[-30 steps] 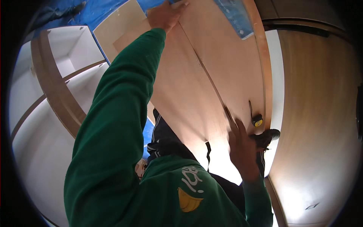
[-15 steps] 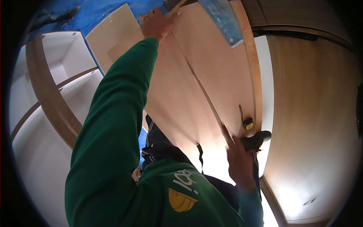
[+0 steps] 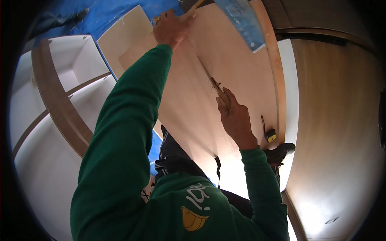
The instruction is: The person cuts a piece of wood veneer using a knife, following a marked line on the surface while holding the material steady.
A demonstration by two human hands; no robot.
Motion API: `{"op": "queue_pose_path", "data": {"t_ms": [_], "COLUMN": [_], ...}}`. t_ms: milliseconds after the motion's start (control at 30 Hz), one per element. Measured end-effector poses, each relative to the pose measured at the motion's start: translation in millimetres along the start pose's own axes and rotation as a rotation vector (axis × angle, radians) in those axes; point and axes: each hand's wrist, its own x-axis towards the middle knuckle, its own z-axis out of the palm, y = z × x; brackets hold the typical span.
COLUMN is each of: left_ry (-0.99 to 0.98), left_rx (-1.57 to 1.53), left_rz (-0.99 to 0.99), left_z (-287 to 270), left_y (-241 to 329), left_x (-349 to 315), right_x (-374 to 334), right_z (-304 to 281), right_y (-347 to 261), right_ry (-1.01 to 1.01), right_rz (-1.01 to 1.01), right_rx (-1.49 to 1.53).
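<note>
A handsaw [image 3: 217, 87] stands in a long narrow cut in the pale plywood sheet [image 3: 237, 60]. My right hand [image 3: 236, 118] is closed round its handle, about midway along the sheet; most of the blade is hidden below the board. At the far edge my left hand [image 3: 172, 29] lies spread on the plywood, thumb out to the right, beside the far end of the cut line. A thin wooden strip [image 3: 196, 7] shows next to that thumb and seems to run beneath the hand. Fine sawdust lies along the cut.
A yellow-black tape measure [image 3: 271, 135] and a blue clear plastic packet [image 3: 241, 26] lie on the sheet. My dark shoe [image 3: 283, 150] is at its right edge. White shelving [image 3: 60, 94] stands left, a wooden door panel [image 3: 333, 132] right. Blue sheeting [image 3: 108, 16] covers the floor beyond.
My right hand has moved forward along the cut with the handsaw, from near my shoe to mid-sheet. My left hand stays at the far edge. The view has shifted slightly.
</note>
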Motion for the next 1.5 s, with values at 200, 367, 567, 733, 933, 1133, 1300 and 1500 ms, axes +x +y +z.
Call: {"op": "queue_pose_path", "data": {"t_ms": [200, 367, 567, 733, 933, 1133, 1300, 1500], "left_ry": [0.000, -0.037, -0.033, 0.037, 0.116, 0.068, 0.088, 0.081], "left_rx": [0.026, 0.025, 0.017, 0.000, 0.033, 0.049, 0.041, -0.015], "left_rz": [-0.019, -0.029, 0.005, 0.042, 0.097, 0.070, 0.058, 0.063], "left_z": [-4.7, -5.6, -5.2, 4.7, 10.6, 5.8, 9.7, 15.0], "left_y": [5.1, 5.5, 4.2, -3.3, -11.5, -6.4, -5.1, -12.2], "left_x": [1.8, 3.3, 1.9, 1.2, 0.9, 2.5, 2.2, 2.3], "right_x": [-0.8, -92.4, -257.8, -123.5, 11.0, -148.0, -259.9, -87.6], "right_z": [-20.3, -78.1, -175.8, -104.5, 3.4, -92.4, -171.5, -65.9], "right_y": [-30.4, -19.2, -40.3, -40.5, 1.6, -9.5, -42.2, -13.2], "right_ry": [-0.084, -0.220, -0.250, -0.476, -0.067, -0.101, -0.274, -0.138], "right_rz": [0.012, -0.095, 0.241, 0.102, -0.023, -0.092, 0.297, -0.009], "right_rx": [0.083, -0.228, -0.266, -0.433, 0.067, -0.239, -0.148, -0.204]}}
